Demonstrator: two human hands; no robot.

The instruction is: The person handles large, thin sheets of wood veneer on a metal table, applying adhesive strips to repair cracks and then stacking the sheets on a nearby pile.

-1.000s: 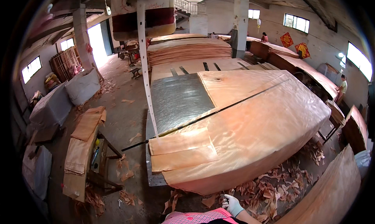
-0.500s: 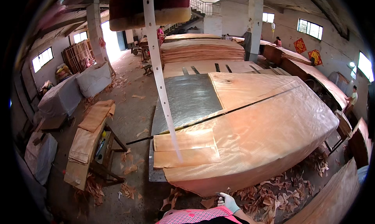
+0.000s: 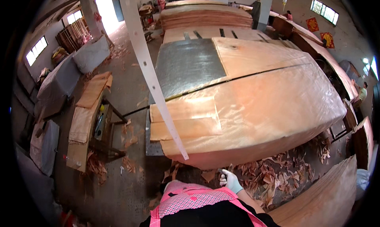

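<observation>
Since a second ago my view has dropped and pulled in closer: the big veneer sheet (image 3: 269,108) on the work table fills a lot more of the shot, and the white strap (image 3: 152,76) hanging down in front now cuts across from the top edge to just above the table's near edge. My right hand (image 3: 230,181) has hardly shifted, it's still low by my pink checked apron (image 3: 190,199), only now it looks a bit bigger and sits just under the near edge of the stack.

That hand is in a pale glove, forearm coming up from the bottom edge at a slant, wrist cocked so the fingers point up and to the left. The fingers are curled in, sort of a loose fist, and there might be something small and dark pinched at the tips, but it's too tiny and blurry for me to say what, or if it's anything at all. My left hand isn't in the shot.

Veneer scraps (image 3: 277,175) litter the floor just beside the hand, to the right. Over on the left there's a low bench (image 3: 85,120) stacked with narrower strips, well apart from me. Bare grey board (image 3: 188,65) shows at the far left part of the table where no veneer covers it.
</observation>
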